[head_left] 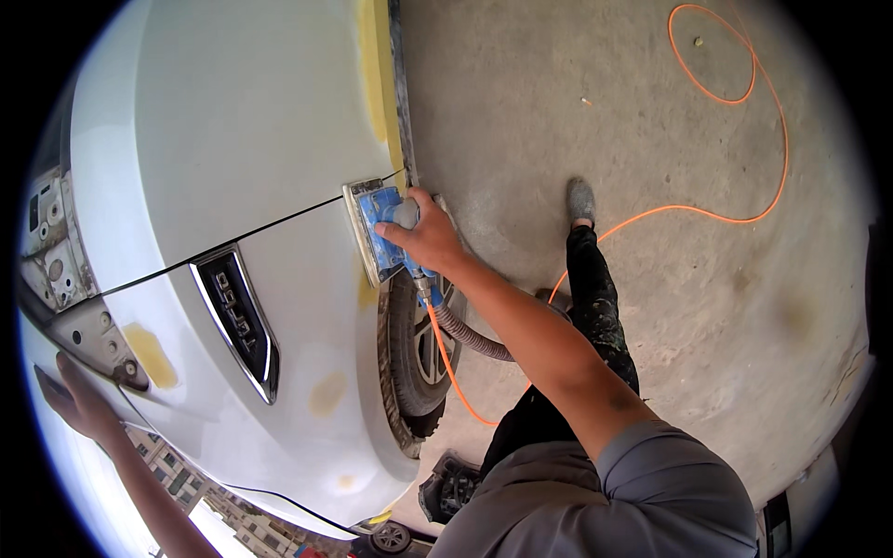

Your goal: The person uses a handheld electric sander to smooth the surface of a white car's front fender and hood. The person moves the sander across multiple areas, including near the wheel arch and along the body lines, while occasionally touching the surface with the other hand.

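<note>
My right hand (430, 232) is wrapped round a blue air sander (383, 214), its thumb over the body and its palm at the grey top. The sander's flat rectangular pad lies against the white car fender (307, 251), just by the seam with the door (251, 112). An orange air line (439, 349) and a grey ribbed hose (470, 337) run from its lower end. At the far left my left hand (88, 405) rests by the fender's upper edge with fingers stretched out; its fingertips are dark and partly unclear.
Yellowish filler patches (149, 355) mark the fender, and a yellow strip (369, 74) follows the door's lower edge. A chrome-edged black trim piece (237, 321) sits on the fender. Below the sander is the wheel (419, 344). The orange hose (716, 216) curls across the concrete floor.
</note>
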A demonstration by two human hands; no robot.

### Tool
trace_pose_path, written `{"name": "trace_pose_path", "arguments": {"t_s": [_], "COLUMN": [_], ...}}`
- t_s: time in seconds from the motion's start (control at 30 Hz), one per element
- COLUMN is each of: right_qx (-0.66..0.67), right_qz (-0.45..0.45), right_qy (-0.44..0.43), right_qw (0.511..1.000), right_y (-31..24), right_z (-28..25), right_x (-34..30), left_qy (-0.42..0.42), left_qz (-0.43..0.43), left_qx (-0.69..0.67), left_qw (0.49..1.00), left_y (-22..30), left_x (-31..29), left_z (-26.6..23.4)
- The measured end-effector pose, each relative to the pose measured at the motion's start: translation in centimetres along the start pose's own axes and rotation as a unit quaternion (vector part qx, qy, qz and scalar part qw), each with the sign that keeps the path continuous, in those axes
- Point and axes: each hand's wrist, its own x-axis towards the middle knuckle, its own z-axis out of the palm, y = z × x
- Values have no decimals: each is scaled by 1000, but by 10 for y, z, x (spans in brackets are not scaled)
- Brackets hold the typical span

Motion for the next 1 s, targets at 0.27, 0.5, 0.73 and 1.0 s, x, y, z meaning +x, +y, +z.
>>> {"name": "trace_pose_path", "arguments": {"t_s": [0.27,0.5,0.73,1.0], "right_qx": [12,-14,13,-15], "right_qz": [-42,-117,0,-43], "right_qy": [19,-3,34,13], "right_qw": [999,993,999,999], "right_y": [-25,-31,-29,-37], "right_z": [-6,37,-9,19], "right_x": [2,-122,9,-65], "left_qy": [-12,-15,-7,-19], "left_qz": [3,-14,-28,0], "left_qx": [-41,-45,-40,-42], "left_qw": [999,999,999,999], "left_y": [3,14,20,-10], "left_x": [2,-2,-2,1], "left_z": [5,3,3,0]}}
